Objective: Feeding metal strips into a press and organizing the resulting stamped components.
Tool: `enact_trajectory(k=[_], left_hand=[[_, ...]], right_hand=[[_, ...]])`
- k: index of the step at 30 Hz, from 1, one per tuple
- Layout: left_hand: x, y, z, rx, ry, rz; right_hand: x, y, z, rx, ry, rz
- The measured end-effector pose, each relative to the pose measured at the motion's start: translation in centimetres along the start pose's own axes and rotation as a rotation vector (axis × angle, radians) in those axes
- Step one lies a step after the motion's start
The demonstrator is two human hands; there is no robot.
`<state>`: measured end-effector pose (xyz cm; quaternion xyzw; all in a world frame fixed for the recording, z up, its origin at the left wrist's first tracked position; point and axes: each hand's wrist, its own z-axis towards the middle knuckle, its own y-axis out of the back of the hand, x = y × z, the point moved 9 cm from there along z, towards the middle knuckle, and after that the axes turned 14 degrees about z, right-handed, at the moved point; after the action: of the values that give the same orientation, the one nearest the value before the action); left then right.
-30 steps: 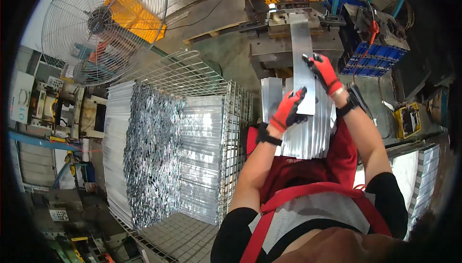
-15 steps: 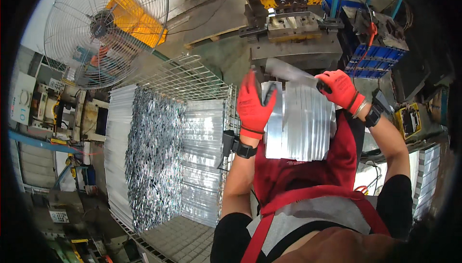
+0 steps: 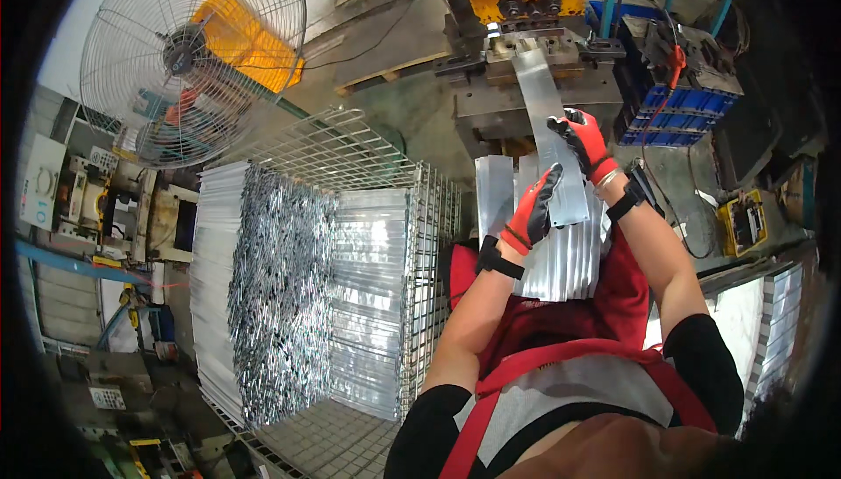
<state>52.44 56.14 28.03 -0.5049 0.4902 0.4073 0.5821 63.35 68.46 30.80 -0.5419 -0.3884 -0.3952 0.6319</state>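
Workshop floor point(image 3: 429, 111) around press point(image 3: 486, 104); left fingers point(image 3: 551, 177) and right fingers point(image 3: 569, 128) pinching opposite edges of metal strip point(image 3: 540, 93).

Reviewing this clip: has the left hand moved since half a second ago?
Yes: the left hand moved right, away from the wire mesh cage, to the flat metal strip.

red gloves against silver metal

the left hand point(image 3: 534, 207) and right hand point(image 3: 589, 144) wear gloves in bright red with black on the fingers. the metal strip point(image 3: 539, 93) is plain silver, and the stacked strips point(image 3: 561, 264) below repeat that silver in pale and darker stripes. the apron point(image 3: 569, 326) is deep red, the shirt point(image 3: 604, 381) grey, the sleeves point(image 3: 429, 431) black. at left, a dark-and-bright speckled band point(image 3: 280, 295) glitters inside a grey gridded wire basket point(image 3: 429, 260). the crates point(image 3: 679, 128) are blue, the bin point(image 3: 229, 19) yellow-orange.
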Motion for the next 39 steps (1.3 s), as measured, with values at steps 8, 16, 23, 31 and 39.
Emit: enact_trajectory(k=[8, 16, 23, 31, 39], left_hand=[[-1.6, -2.9, -0.9, 0.319, 0.322, -0.175], [0.2, -2.4, 1.6, 0.099, 0.348, -0.41], [0.6, -1.9, 1.4, 0.086, 0.378, -0.352], [0.6, -2.0, 1.7, 0.162, 0.34, -0.158], [1.2, -2.0, 1.6, 0.095, 0.398, -0.264]], right_hand=[[-0.1, 0.2, 1.4, -0.027, -0.035, 0.203], [-2.4, 1.9, 4.2, 0.026, -0.07, 0.241], [-2.6, 1.9, 4.1, -0.018, -0.096, 0.156], [-2.5, 2.2, 4.3, -0.027, -0.058, 0.242], [-2.3, 2.6, 4.2, -0.065, -0.082, 0.012]])
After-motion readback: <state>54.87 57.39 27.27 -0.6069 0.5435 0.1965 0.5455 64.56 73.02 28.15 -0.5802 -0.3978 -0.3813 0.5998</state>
